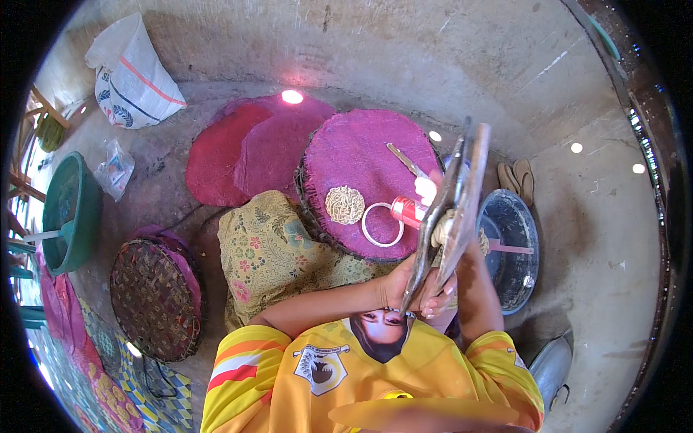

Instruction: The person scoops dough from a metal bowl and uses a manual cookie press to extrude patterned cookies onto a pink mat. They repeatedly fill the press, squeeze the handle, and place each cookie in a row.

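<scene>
My left hand (395, 283) and my right hand (442, 294) are closed around a hand press of two long flat boards (471, 173), held upright and tilted, with cream-coloured dough (443, 229) between them. Behind the press is a pink cloth-covered round tray (350, 144). On it lie a disc of coiled noodle-like strands (344, 206), a white ring (369, 239), a red cylindrical container (408, 211) and a flat metal tool (401, 155). The press partly hides the container and the tray's right side.
Left are a green basin (65, 238), a woven round tray (151, 296) and a white sack (137, 72). Pink mats (224, 166) lie behind. At right are a water basin (512, 281), sandals (523, 180) and a metal vessel (556, 368). Patterned fabric (260, 267) covers my lap; a wall curves behind.
</scene>
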